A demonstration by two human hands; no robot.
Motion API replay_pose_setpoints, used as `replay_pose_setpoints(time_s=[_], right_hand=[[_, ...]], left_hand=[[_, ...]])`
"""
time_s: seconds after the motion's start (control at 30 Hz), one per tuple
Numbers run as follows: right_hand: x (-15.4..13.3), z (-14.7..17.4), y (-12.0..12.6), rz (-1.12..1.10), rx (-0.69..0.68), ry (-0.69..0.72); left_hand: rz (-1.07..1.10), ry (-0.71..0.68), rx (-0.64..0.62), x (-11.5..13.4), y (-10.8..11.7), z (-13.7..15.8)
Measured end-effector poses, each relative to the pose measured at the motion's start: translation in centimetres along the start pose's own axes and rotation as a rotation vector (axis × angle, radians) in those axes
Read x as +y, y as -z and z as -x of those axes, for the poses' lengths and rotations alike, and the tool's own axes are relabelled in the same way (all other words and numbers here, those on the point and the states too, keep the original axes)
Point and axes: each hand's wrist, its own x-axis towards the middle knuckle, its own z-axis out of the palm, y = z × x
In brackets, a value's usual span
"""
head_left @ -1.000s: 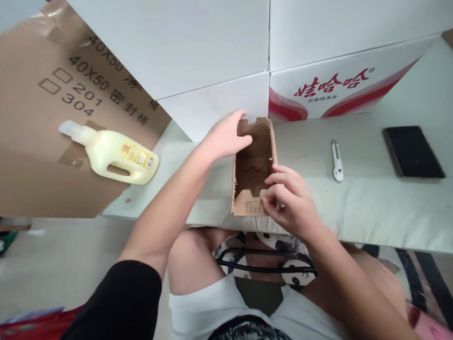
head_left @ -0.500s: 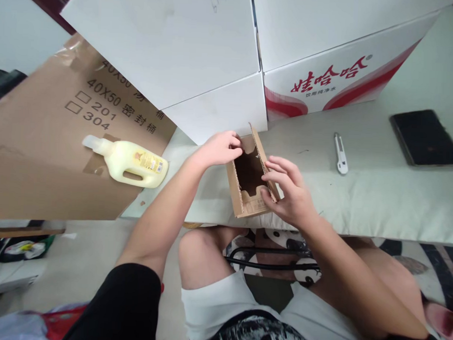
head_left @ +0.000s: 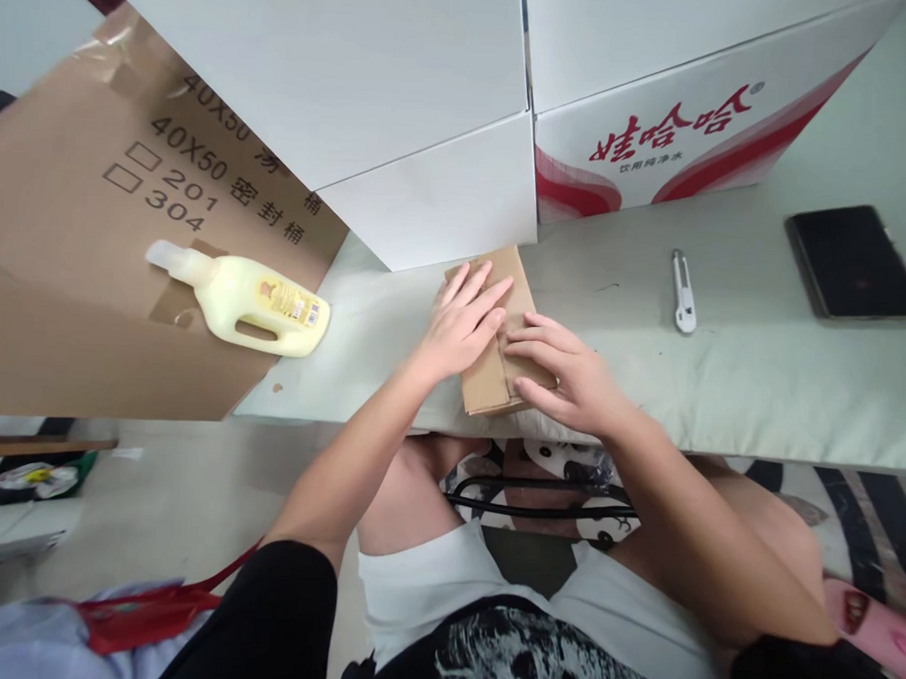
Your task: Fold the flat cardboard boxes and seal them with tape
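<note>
A small brown cardboard box (head_left: 487, 383) lies on the pale green cloth surface in front of me, its top flaps folded down over the opening. My left hand (head_left: 465, 320) rests flat on the upper flap with the fingers spread. On the right part of the top lies my right hand (head_left: 561, 374), fingers stretched out across the flap and thumb toward the near end. Neither hand is wrapped around the box. Its inside is hidden by the flaps.
To the right lie a white utility knife (head_left: 682, 292) and a black tablet-like device (head_left: 856, 262). A pale yellow bottle (head_left: 259, 306) lies by a large brown carton (head_left: 58, 262) on the left. White cartons (head_left: 459, 195) stand behind the box. The cloth surface's edge (head_left: 718, 453) runs before my knees.
The box stood open with its inside showing; now its flaps are down. My left hand has moved from the far left rim onto the top, and my right hand has shifted slightly left.
</note>
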Motion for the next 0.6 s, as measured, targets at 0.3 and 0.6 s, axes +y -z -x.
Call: replay_pose_setpoints(time_s=[0.3, 0.6], right_hand=[[2.8, 3.5, -0.9, -0.229, 0.036, -0.419], [-2.5, 8.0, -3.3, -0.283, 0.048, -0.555]], left_hand=[[0.101, 0.052, 0.093, -0.6, -0.8, 1.2], [0.768, 0.282, 0.516, -1.8, -6.7, 11.5]])
